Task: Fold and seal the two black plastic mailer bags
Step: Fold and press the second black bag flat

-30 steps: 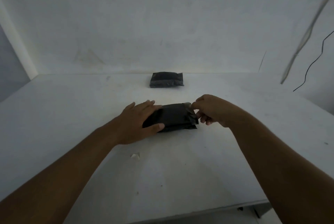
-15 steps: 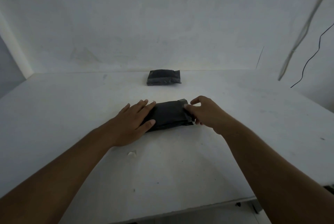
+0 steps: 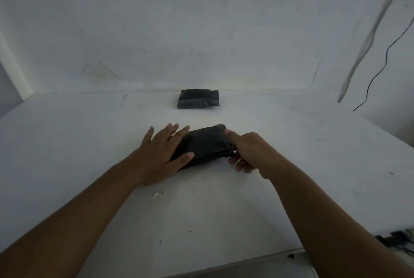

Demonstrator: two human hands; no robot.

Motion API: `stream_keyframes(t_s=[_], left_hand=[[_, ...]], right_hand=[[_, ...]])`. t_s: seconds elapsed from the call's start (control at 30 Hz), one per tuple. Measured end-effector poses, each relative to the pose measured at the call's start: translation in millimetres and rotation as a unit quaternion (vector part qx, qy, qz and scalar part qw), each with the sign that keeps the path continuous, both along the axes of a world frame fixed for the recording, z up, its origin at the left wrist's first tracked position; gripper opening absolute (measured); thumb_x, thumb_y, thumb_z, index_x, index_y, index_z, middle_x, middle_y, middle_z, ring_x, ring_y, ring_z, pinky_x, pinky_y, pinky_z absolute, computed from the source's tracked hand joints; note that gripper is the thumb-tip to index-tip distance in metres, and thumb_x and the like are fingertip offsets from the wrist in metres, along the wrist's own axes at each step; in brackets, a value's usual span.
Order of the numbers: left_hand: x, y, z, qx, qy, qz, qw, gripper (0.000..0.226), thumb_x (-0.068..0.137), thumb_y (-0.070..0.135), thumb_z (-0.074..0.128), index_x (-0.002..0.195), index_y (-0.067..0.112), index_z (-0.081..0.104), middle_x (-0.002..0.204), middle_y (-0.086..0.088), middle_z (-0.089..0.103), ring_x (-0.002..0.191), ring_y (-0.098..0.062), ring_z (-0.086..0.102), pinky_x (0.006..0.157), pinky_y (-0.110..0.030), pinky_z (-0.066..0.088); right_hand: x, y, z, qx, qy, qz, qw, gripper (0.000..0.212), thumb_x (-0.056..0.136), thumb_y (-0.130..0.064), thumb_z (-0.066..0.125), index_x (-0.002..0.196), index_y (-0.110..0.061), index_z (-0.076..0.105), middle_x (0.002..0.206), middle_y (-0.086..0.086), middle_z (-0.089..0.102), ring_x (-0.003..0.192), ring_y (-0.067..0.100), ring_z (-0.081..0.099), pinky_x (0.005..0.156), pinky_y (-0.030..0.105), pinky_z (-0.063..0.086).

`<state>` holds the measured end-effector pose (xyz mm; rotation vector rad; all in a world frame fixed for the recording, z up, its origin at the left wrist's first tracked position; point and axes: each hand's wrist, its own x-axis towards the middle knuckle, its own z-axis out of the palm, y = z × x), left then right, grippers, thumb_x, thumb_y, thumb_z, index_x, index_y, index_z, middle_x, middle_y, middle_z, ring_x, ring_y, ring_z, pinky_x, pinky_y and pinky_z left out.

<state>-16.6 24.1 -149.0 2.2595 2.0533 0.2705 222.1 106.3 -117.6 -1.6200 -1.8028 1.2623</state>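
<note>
View: a single head-worn, wide-angle camera.
Position: over the near edge of the white table (image 3: 302, 165), at the person's own place.
Facing: forward and down, across the tabletop toward the wall (image 3: 156, 31) behind it.
Nearness: close; both forearms run in from the bottom corners, and the left hand (image 3: 161, 154) and right hand (image 3: 248, 150) meet just below mid-frame.
Centre: the near mailer bag (image 3: 206, 145); the far mailer bag (image 3: 198, 98) sits higher in frame, close to the wall.
Edges: cables (image 3: 369, 37) at upper right; the table's near edge crosses the bottom.
</note>
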Motion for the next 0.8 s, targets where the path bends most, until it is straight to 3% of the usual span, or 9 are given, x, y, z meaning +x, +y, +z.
stream_keyframes(t_s=[0.17, 0.3, 0.4, 0.47, 0.6, 0.7, 0.8], left_hand=[[42, 32, 25, 0.038, -0.028, -0.027, 0.999, 0.076, 0.095, 0.067, 0.018, 0.159, 0.026, 0.011, 0.167, 0.002, 0.009, 0.153, -0.011, 0.004, 0.125, -0.042, 0.006], [59, 46, 15, 0.007, -0.019, -0.045, 0.999, 0.074, 0.097, 0.066, 0.019, 0.157, 0.024, 0.018, 0.162, -0.001, 0.029, 0.147, -0.016, 0.027, 0.121, -0.043, 0.020], [58, 46, 10, 0.013, -0.130, -0.022, 0.991, 0.060, 0.102, 0.056, 0.027, 0.152, 0.025, 0.033, 0.153, 0.001, 0.043, 0.139, -0.016, 0.040, 0.115, -0.038, 0.030], [56, 52, 18, 0.001, -0.206, 0.019, 0.978, 0.051, 0.100, 0.057, 0.037, 0.138, 0.028, 0.052, 0.141, 0.003, 0.056, 0.129, -0.016, 0.051, 0.108, -0.037, 0.039], [53, 74, 45, -0.052, -0.221, 0.012, 0.974, 0.037, 0.088, 0.061, 0.059, 0.103, 0.031, 0.074, 0.105, 0.013, 0.071, 0.098, -0.005, 0.065, 0.090, -0.028, 0.051], [53, 91, 55, -0.178, -0.287, 0.001, 0.941, 0.032, 0.083, 0.053, 0.071, 0.100, 0.027, 0.078, 0.100, 0.008, 0.077, 0.099, -0.011, 0.069, 0.089, -0.028, 0.051], [51, 108, 58, -0.209, -0.295, 0.019, 0.932, 0.022, 0.082, 0.035, 0.078, 0.098, 0.020, 0.079, 0.102, 0.001, 0.076, 0.106, -0.019, 0.066, 0.084, -0.029, 0.048]], right_hand=[[5, -10, -14, -0.011, 0.108, -0.006, 0.994, 0.027, 0.099, -0.027, 0.058, 0.087, -0.004, 0.064, 0.071, 0.017, 0.068, 0.049, 0.022, 0.056, 0.044, 0.024, 0.041], [3, -20, -25, -0.017, 0.225, -0.054, 0.973, 0.019, 0.095, -0.018, 0.065, 0.106, -0.008, 0.053, 0.065, 0.014, 0.066, 0.046, 0.020, 0.054, 0.042, 0.024, 0.038], [3, -28, -35, 0.041, 0.211, -0.047, 0.976, 0.022, 0.095, -0.016, 0.064, 0.110, -0.016, 0.048, 0.066, 0.010, 0.068, 0.048, 0.018, 0.056, 0.044, 0.028, 0.040], [3, -33, -42, 0.105, 0.178, -0.022, 0.978, 0.021, 0.095, -0.016, 0.062, 0.107, -0.020, 0.046, 0.063, 0.004, 0.067, 0.048, 0.016, 0.056, 0.049, 0.030, 0.042], [3, -42, -45, 0.190, 0.148, 0.027, 0.970, 0.024, 0.096, -0.017, 0.061, 0.104, -0.022, 0.039, 0.061, 0.000, 0.064, 0.049, 0.014, 0.054, 0.053, 0.030, 0.043], [4, -47, -43, 0.200, 0.159, 0.051, 0.965, 0.025, 0.097, -0.016, 0.061, 0.104, -0.021, 0.037, 0.062, 0.002, 0.064, 0.049, 0.013, 0.051, 0.054, 0.029, 0.042], [6, -46, -45, 0.188, 0.168, 0.041, 0.967, 0.026, 0.097, -0.017, 0.061, 0.102, -0.023, 0.036, 0.060, 0.001, 0.063, 0.048, 0.012, 0.050, 0.051, 0.025, 0.041]])
